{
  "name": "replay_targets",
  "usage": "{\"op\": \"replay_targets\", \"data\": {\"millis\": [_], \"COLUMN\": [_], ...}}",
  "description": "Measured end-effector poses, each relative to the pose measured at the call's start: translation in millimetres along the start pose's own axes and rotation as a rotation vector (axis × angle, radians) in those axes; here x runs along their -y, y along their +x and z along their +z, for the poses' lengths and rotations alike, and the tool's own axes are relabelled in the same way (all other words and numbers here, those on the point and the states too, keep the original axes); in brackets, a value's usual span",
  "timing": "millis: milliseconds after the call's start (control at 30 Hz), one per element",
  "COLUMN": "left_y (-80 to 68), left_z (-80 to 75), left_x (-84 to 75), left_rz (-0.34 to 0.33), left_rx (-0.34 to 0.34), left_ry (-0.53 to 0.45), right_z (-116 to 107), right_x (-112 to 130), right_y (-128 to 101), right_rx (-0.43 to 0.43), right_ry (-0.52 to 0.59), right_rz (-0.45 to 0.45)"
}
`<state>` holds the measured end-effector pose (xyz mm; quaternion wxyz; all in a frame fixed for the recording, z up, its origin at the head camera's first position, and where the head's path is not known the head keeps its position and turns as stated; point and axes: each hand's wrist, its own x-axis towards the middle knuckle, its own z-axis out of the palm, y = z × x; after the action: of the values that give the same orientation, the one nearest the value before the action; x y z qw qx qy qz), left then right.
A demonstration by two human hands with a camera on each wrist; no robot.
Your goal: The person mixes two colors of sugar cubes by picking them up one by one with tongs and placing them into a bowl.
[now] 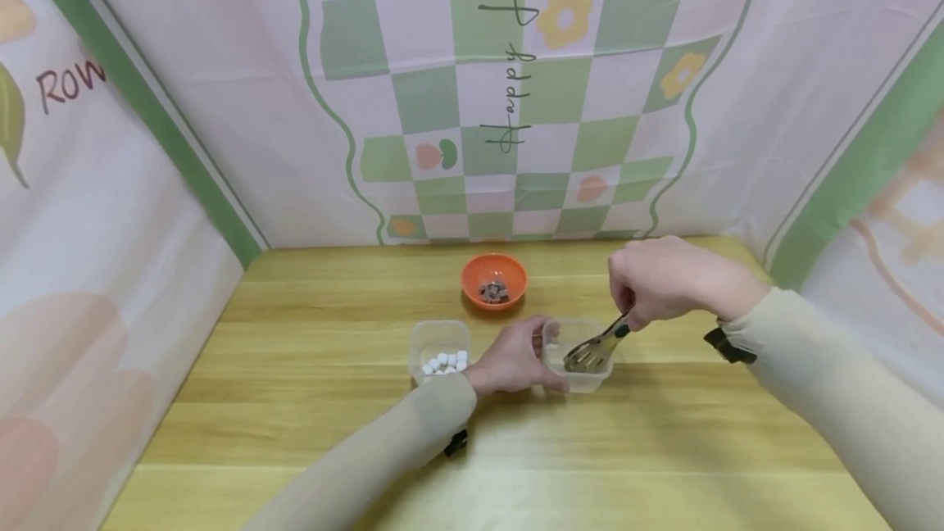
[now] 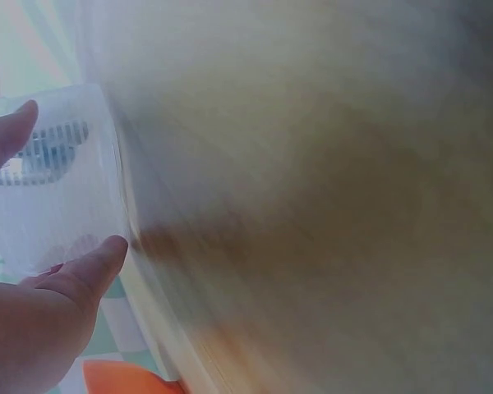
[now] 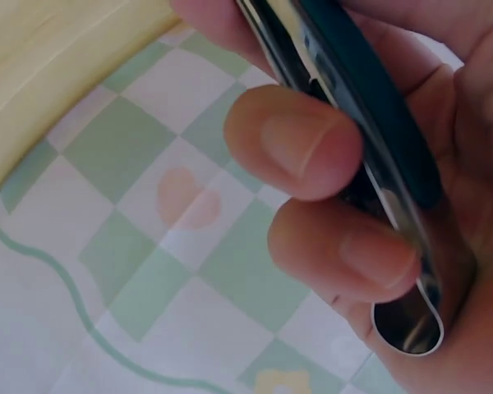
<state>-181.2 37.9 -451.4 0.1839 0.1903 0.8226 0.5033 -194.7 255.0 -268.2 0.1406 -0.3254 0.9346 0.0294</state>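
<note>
**Steadying the tub while the tongs dip in**

Gripping a pair of slotted metal tongs (image 1: 594,347) by the handle end, the right hand (image 1: 659,281) has its fingers curled round the two arms, and the slotted tips sit inside a small clear plastic tub (image 1: 583,383) on the wooden counter (image 1: 295,400). The left hand (image 1: 511,363) holds that tub from its nine o'clock side, thumb and fingers wrapped against the wall. What the tub holds cannot be made out.

At nine o'clock of the left hand stands a second clear plastic tub (image 1: 424,338) with small white pellets (image 1: 446,363) in it. At twelve o'clock sits an orange round bowl (image 1: 494,279) holding dark bits.

To do this well, I judge the left hand should keep the tub pinned flat while the tongs work with a light squeeze, tips low.

Readable writing: "ROW" on the left cloth wall (image 1: 70,84); the script on the back wall is turned sideways and unclear.
</note>
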Motion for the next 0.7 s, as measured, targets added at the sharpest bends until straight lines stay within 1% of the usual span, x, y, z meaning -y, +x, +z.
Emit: {"op": "replay_targets", "data": {"millis": [133,333,567,700], "left_y": [-0.8,-0.9,-1.4,-0.9], "left_z": [-0.3,-0.7,-0.7,-0.8], "left_x": [-0.9,-1.0,-0.2,-0.1], "left_rz": [0.002,0.016,0.003,0.005], "left_rx": [0.001,0.009,0.000,0.000], "left_ry": [0.010,-0.002,0.040,0.028], "right_z": [2,9,18,22], "right_x": [-7,-18,-24,-28], "right_y": [-7,-17,-28,-36], "right_rx": [-0.023,-0.059,-0.090,-0.111], "right_ry": [0.036,0.102,0.156,0.205], "right_rz": [0.002,0.017,0.004,0.008]}}
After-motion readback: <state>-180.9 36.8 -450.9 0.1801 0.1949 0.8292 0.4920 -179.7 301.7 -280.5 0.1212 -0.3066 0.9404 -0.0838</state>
